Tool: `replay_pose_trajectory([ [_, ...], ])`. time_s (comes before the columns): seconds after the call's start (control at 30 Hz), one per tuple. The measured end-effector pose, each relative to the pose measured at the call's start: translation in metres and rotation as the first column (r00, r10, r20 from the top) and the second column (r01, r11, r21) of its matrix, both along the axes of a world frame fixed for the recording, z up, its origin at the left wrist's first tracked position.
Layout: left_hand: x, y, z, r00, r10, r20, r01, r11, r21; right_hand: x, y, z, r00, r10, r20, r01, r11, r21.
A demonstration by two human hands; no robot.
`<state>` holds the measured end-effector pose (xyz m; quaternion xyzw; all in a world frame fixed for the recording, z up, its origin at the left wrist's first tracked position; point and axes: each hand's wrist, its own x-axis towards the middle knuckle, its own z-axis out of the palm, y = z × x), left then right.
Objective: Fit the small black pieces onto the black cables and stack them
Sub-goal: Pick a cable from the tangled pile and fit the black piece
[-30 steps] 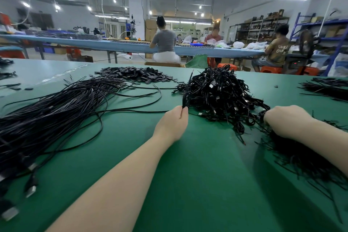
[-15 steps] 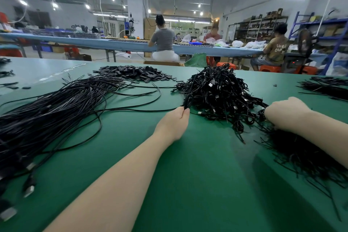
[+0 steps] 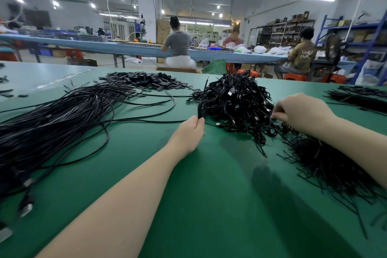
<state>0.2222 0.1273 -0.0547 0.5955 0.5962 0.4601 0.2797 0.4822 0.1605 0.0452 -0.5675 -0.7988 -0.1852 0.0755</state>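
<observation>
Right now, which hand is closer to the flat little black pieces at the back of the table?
The left hand. It pinches a cable near the table's middle, and the small pieces lie beyond it, slightly left. The right hand is busy across the cable heap.

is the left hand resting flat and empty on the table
No, the left hand pinches a bunch of black cables that rises from its fingertips beside the tangled pile.

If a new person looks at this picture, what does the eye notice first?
First, the tangled cable heap at the centre of the green table, with the left hand pinching a cable at its near edge and the right hand at its right side. Next, the long loose cables spread on the left, and the small black pieces behind them.
</observation>
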Motion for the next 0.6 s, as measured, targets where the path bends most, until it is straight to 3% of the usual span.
replay_pose_trajectory([
  [0.13, 0.0, 0.001, -0.001, 1.0, 0.009, -0.023, -0.008, 0.999, 0.031, -0.017, -0.002, -0.003, 0.934, 0.156, -0.323, -0.158, 0.987, 0.022],
  [0.3, 0.011, 0.0, 0.005, 0.99, -0.101, 0.101, 0.095, 0.994, 0.062, -0.039, -0.009, -0.009, 0.85, 0.289, -0.44, -0.268, 0.957, 0.111],
  [0.4, 0.023, -0.002, 0.007, 0.979, -0.181, 0.093, 0.177, 0.983, 0.042, -0.048, -0.017, -0.01, 0.843, 0.349, -0.409, -0.303, 0.937, 0.174],
  [0.6, 0.034, -0.005, 0.008, 0.977, -0.207, -0.042, 0.207, 0.978, 0.001, -0.065, -0.042, -0.011, 0.855, 0.491, -0.166, -0.433, 0.853, 0.293],
])
